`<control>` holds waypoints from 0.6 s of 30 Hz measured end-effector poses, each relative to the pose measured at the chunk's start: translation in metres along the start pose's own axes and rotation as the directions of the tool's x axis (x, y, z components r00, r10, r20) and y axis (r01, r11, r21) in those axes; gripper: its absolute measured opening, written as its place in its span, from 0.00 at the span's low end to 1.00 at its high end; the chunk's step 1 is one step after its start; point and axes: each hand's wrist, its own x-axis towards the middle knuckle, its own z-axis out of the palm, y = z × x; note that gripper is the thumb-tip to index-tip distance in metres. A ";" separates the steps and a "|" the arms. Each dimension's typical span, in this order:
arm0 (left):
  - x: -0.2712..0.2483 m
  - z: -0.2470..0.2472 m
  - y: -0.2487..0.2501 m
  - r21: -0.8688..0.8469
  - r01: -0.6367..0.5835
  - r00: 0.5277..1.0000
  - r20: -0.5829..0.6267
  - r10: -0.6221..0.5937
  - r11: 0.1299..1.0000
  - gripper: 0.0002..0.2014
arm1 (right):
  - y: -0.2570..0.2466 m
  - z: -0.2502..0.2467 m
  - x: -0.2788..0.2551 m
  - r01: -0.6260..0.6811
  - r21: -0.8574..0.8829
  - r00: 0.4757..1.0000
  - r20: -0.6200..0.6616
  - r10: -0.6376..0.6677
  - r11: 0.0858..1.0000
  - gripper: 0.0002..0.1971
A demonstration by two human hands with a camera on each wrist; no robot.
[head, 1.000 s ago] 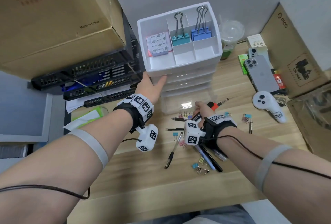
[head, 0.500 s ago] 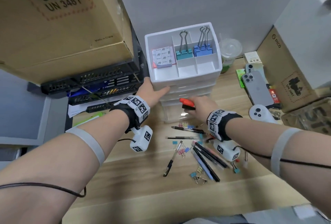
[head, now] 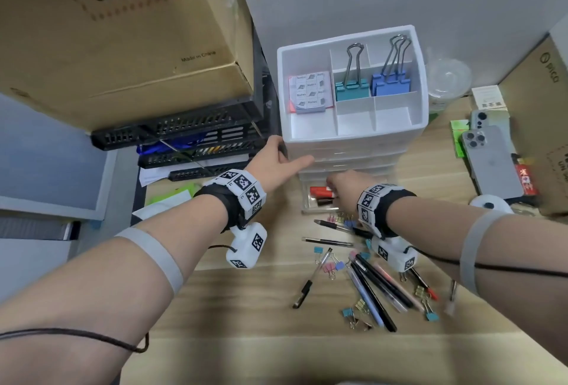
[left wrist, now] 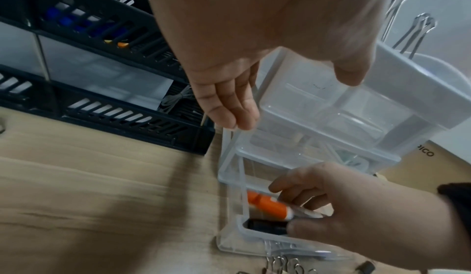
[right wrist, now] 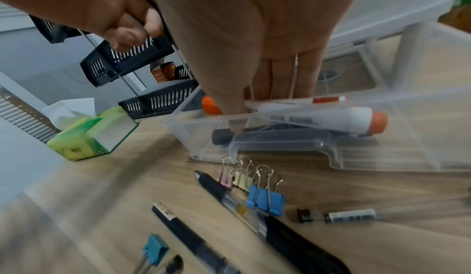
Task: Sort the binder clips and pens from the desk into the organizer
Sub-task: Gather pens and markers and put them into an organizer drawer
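Head view – step: you are at the drop-off. Your right hand (head: 341,188) is down in the pulled-out bottom drawer (head: 307,209) of the white organizer (head: 353,141), laying an orange-capped marker (head: 319,191) in beside a black pen (head: 322,201).
Head view – left hand: your left hand (head: 278,160) grips the organizer's front left corner, thumb across the front, steadying it.
Head view – what remains: loose pens (head: 373,289) and small binder clips (head: 353,317) lie scattered on the bench (head: 246,307), just in front of the drawer.
Left wrist view – fingers: your right hand's fingers (left wrist: 293,185) are curled round the marker, thumb against the black pen – not yet let go.
Right wrist view – drawer: the marker lies across the clear drawer, your fingers resting on it; a blue binder clip (right wrist: 266,199) sits just outside.
Next move: release, lift clear of the drawer wall, then go back for another pen – judged, not seen.
Against half a second ago: the marker was above the drawer in your fist – now it is inside; your left hand has not moved.
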 end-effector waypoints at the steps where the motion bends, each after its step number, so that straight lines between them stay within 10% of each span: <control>1: 0.001 0.000 0.000 0.008 -0.002 1.000 0.003 0.002 1.000 0.43 | 0.000 0.000 -0.001 0.011 0.019 1.000 -0.014 -0.010 1.000 0.13; 8: 0.011 0.006 0.006 -0.005 -0.040 0.999 -0.004 0.040 0.999 0.50 | 0.009 0.005 -0.021 0.199 0.021 0.957 -0.220 -0.190 0.980 0.09; 18: -0.004 0.006 0.020 -0.047 0.013 1.000 0.008 -0.012 0.999 0.52 | 0.011 0.028 -0.044 0.142 0.067 0.981 0.124 -0.149 0.988 0.12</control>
